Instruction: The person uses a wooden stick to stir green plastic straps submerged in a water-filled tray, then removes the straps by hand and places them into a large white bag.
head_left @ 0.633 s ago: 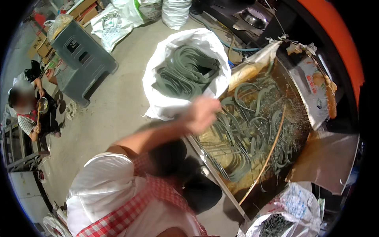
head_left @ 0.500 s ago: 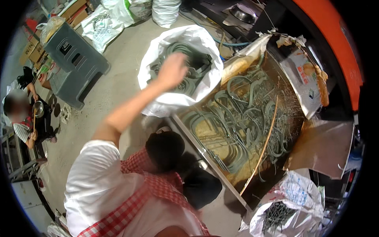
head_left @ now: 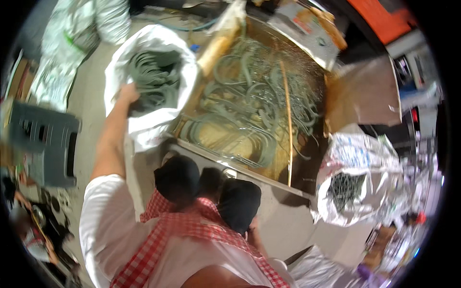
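My left hand point(head_left: 127, 94) is just inside the left rim of a white woven sack point(head_left: 116, 72). Its fingers look curled, and what they hold, if anything, is hidden. Beside them, curved grey-green strips point(head_left: 154, 69) lie stacked in the sack. My right hand point(head_left: 253, 230) is low beside my right knee, mostly out of sight, so its fingers cannot be read. In front of my knees lies a shallow metal tray point(head_left: 240, 169) with wet-looking, brownish contents. More loose grey-green strips point(head_left: 249, 91) are tangled in it, and a thin stick point(head_left: 288, 125) lies across them.
To the right stands another white sack point(head_left: 355, 149) with thin dark strips inside. A brown sheet point(head_left: 367, 96) leans past the tray's right edge. Grey plastic stools point(head_left: 41, 144) are at the left, with a person point(head_left: 36, 240) holding a pan beyond. Pale sacks point(head_left: 65, 48) stand far left.
My view has turned to the right, shifting the sack and tray leftward in the picture. My left hand has gone from over the strips to the sack's left inner side.
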The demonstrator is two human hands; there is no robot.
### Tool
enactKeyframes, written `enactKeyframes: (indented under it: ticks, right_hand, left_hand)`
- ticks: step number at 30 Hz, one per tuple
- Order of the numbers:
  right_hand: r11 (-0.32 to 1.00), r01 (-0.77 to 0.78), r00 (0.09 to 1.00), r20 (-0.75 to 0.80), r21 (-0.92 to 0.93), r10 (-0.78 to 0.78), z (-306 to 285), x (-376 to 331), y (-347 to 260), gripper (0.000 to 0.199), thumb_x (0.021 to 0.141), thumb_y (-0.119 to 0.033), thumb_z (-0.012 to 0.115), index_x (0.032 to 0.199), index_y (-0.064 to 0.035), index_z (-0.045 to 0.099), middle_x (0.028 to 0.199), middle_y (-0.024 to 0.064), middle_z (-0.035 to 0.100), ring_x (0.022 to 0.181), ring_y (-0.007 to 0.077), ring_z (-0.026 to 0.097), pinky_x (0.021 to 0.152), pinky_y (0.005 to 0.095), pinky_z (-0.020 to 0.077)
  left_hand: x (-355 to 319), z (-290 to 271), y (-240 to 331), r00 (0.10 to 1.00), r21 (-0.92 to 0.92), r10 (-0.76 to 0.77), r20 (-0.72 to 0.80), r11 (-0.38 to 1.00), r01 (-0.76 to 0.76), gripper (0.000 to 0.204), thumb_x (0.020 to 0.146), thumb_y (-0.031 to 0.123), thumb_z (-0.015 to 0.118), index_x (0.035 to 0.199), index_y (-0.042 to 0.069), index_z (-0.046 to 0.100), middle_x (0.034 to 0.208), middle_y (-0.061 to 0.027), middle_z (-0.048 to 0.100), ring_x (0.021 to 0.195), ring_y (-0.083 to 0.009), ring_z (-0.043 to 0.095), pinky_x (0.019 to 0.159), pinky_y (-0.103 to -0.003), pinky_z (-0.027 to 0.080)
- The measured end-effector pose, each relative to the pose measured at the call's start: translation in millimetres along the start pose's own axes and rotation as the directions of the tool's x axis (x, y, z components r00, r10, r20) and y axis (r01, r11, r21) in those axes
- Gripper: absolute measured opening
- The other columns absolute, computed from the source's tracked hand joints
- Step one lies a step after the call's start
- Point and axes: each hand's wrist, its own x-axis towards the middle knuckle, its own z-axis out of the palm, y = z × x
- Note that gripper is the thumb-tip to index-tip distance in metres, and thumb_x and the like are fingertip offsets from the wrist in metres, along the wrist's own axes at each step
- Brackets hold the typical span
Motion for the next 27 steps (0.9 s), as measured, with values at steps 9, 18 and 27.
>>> enactKeyframes:
  ticks: [9, 18, 27]
  right_hand:
    - [0.485, 0.162, 0.644, -0.280, -0.859, -0.712, 40.1, 76.1, -190.3, 0.023, 0.080, -0.012, 0.060, 0.101, -0.0034, 0.058, 0.098, 0.0181, 0.061, 0.093, 0.0314, 0.057, 0.082, 0.0382, 0.0444]
    - [0.352, -0.133, 0.909, -0.256, -0.926, -0.328, -53.0, 241.9, -156.8, 0.049, 0.085, -0.017, 0.045, 0.131, -0.0084, 0.032, 0.131, 0.0189, 0.043, 0.114, 0.0348, 0.049, 0.097, 0.0445, 0.0370]
    - [0.250, -0.244, 0.851, -0.331, -0.937, -0.409, -63.8, 269.0, -162.3, 0.068, 0.080, -0.028, 0.057, 0.138, -0.0145, 0.023, 0.137, 0.0138, 0.036, 0.125, 0.0308, 0.036, 0.097, 0.0491, 0.0317]
  left_hand:
    - [-125.7, -109.6, 135.7, 0.861, -0.576, 0.265, -0.435, 0.653, -0.492, 0.043, 0.080, 0.011, 0.058, 0.121, 0.002, 0.051, 0.119, -0.0132, 0.056, 0.106, -0.0218, 0.054, 0.089, -0.031, 0.042]
    - [-251.1, -13.5, 259.3, 0.647, -0.733, 0.755, -0.107, 0.380, -0.564, 0.036, 0.079, 0.016, 0.061, 0.111, 0.000, 0.057, 0.106, -0.0181, 0.061, 0.097, -0.0289, 0.059, 0.084, -0.035, 0.046]
    - [-248.7, 47.7, 254.4, 0.590, -0.573, 0.807, -0.024, 0.473, -0.669, 0.040, 0.081, 0.020, 0.058, 0.118, 0.004, 0.053, 0.105, -0.0191, 0.059, 0.096, -0.0358, 0.056, 0.081, -0.040, 0.046]
